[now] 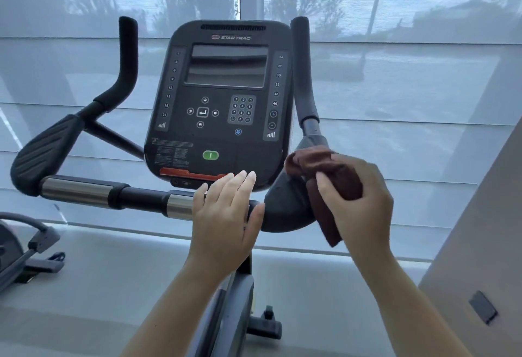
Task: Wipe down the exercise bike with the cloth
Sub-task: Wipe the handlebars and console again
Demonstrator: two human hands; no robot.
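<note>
The exercise bike's black console point(220, 102) faces me, with black handlebars curving up on both sides. A horizontal bar point(113, 194) with chrome sections runs below the console. My left hand point(226, 212) rests flat over the middle of that bar, fingers together, thumb under it. My right hand point(358, 201) grips a bunched brown cloth point(319, 164) and presses it against the right elbow pad point(285, 207) of the handlebar. The right upright grip point(303, 74) rises just above the cloth.
Sheer roller blinds cover large windows behind the bike. Part of another machine point(17, 249) sits low at the left. A pale wall with a dark socket point(483, 310) angles in at the right. The bike's frame and a foot point(265, 325) show below my arms.
</note>
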